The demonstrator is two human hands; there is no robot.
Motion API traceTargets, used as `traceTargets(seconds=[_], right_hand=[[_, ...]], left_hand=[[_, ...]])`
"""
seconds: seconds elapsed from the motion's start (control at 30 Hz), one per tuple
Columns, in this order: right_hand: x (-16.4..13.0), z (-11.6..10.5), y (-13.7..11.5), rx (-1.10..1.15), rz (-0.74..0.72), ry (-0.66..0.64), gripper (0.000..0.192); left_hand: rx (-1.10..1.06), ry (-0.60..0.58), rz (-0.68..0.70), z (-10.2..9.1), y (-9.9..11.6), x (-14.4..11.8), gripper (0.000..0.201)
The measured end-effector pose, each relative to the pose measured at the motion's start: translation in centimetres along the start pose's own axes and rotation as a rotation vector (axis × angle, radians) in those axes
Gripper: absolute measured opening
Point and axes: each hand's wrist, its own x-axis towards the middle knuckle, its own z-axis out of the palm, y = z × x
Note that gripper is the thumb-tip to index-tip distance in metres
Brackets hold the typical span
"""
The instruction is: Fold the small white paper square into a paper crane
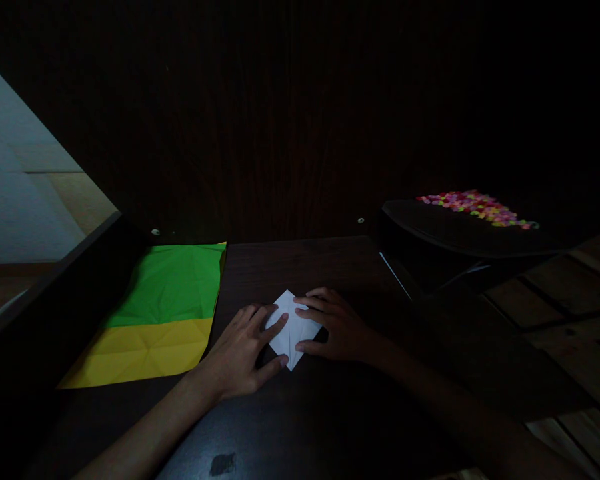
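Observation:
A small white sheet of folded paper point(291, 337) lies flat on the dark wooden surface, turned so that it looks like a diamond with a crease down its middle. From the left, my left hand point(247, 343) presses on it, fingers apart, index finger and thumb resting along its left half. My right hand point(333, 327) lies over the right half with its fingers spread, fingertips touching the paper. Both hands partly cover the side corners. The top and bottom points of the diamond show.
Creased green paper point(173, 280) and yellow paper point(150, 350) lie at the left. A dark panel point(280, 133) rises behind. On a dark curved shelf point(430, 227) at right sits a strip of colourful small pieces point(480, 207). A raised dark edge point(80, 280) bounds the left.

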Motion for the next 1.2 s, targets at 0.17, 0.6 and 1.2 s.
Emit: traceTargets(seconds=[0.17,0.6,1.2], right_hand=[[0.0,0.0,0.0,-0.006,-0.003,-0.011,0.055],[0.2,-0.1,-0.5,-0.008,0.030,-0.051,0.060],[0.3,0.3,-1.2,0.002,0.110,-0.073,0.063]], left_hand=[[0.023,-0.010,-0.015,0.1,0.2,-0.1,0.061],[0.030,-0.034,-0.006,0.8,0.0,-0.2,0.066],[0.030,-0.052,-0.051,1.1,0.3,-0.1,0.070]])
